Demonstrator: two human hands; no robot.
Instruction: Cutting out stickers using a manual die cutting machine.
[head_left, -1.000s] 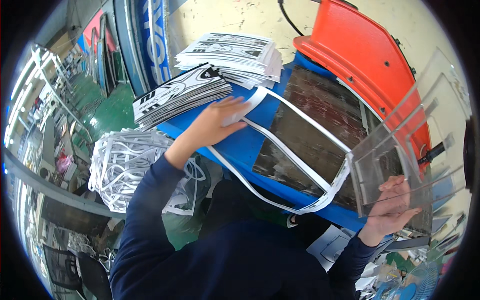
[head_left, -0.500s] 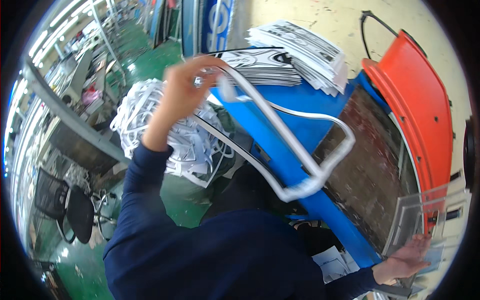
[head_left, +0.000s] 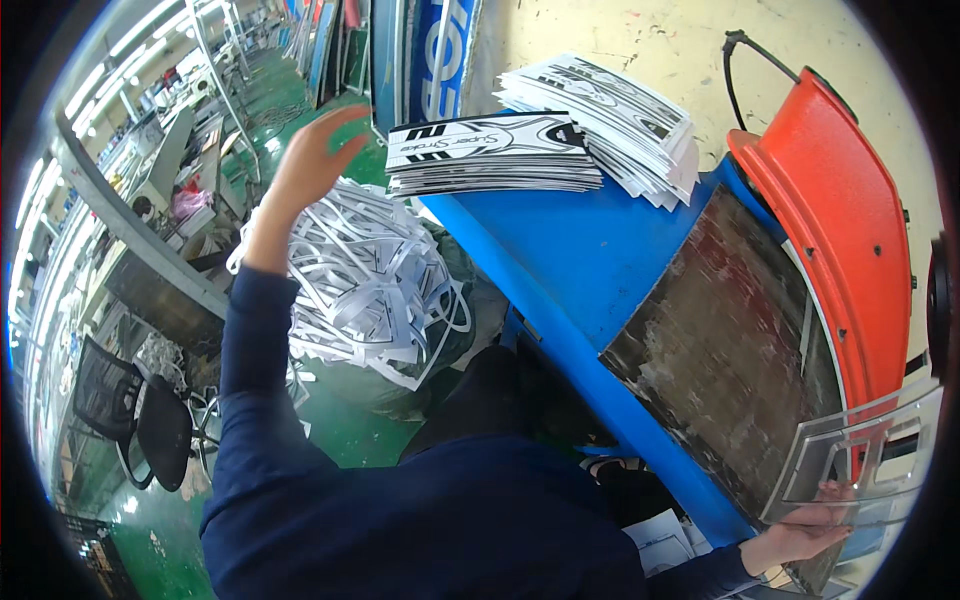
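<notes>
My left hand [head_left: 318, 150] is raised with its fingers apart and nothing in them, left of a stack of printed black-and-white sheets [head_left: 495, 150] and above a large pile of white offcut strips [head_left: 370, 280]. My right hand [head_left: 805, 530] grips a clear plastic template [head_left: 825, 450] with cut-out openings at the lower right, beside a worn dark board [head_left: 700, 330]. A second, looser stack of printed sheets [head_left: 620, 120] lies behind the first on the blue table [head_left: 540, 250].
A red machine arm [head_left: 840, 220] with a black hose stands at the right against a pale wall. A black chair [head_left: 160, 430] is at the lower left on the green floor [head_left: 270, 120]. Grey metal rails [head_left: 120, 220] and cluttered benches line the left. Panels [head_left: 420, 55] lean at the back.
The white strip frame that was on the table was lifted leftward by my left hand and is let go. My right hand and the clear template moved lower in view as the view shifted.
</notes>
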